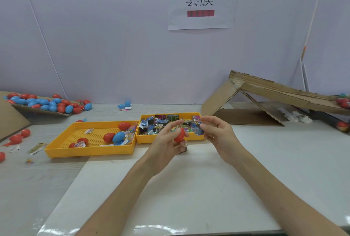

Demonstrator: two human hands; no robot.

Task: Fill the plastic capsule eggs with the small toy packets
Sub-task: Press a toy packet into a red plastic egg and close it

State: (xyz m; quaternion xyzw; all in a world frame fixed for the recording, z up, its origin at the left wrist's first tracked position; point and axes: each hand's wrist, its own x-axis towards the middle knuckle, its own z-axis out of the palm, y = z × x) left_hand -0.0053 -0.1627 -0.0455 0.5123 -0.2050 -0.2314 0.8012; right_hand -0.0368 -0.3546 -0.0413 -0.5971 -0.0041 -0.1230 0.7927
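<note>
Red capsule egg half (179, 135) gripped in left hand (166, 144), toy packet (198, 130) pinched in right hand (216, 132) just right of it at like height, both above table (189, 182) before packet-filled yellow tray (170, 139), egg tray (91, 151) left, nothing between.

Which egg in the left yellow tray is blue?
The blue egg near the right end of the left yellow tray, lying against a red egg. Every other egg there is red.
</note>
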